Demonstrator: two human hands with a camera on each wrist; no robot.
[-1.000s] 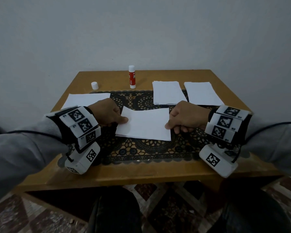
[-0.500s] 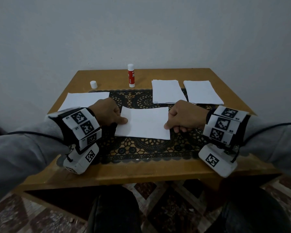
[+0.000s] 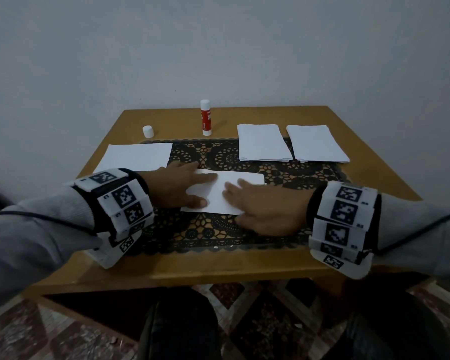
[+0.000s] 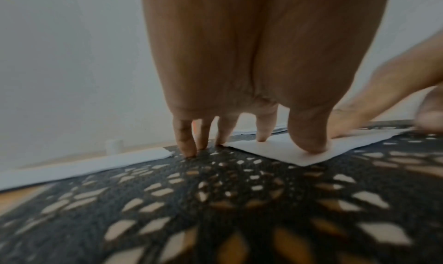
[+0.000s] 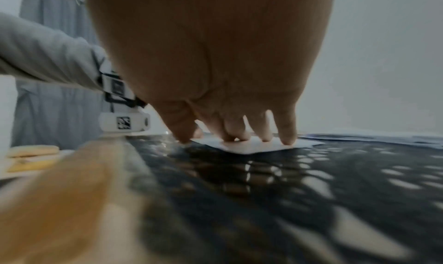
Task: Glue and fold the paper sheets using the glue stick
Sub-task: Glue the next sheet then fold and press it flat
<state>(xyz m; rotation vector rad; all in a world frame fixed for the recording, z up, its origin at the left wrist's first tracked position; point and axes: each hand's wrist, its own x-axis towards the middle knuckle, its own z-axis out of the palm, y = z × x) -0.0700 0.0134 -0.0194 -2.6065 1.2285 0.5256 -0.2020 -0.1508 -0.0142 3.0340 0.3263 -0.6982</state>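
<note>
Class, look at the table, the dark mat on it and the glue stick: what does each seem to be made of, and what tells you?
Table: probably wood or wood-look board, its flat tan top faintly glossy. Mat: dark openwork like lace; glints in the right wrist view suggest vinyl, though fabric is possible. Glue stick: likely plastic, a smooth white tube with a red label.

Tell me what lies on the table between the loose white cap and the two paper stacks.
The glue stick stands upright between the cap and the stacks, seen in the head view.

Wooden tabletop [image 3: 361, 141] against a plain grey-white wall [image 3: 218, 48], black lace mat [image 3: 218, 237] on it. Patterned tile floor [image 3: 24, 333] below. Dim light.
</note>
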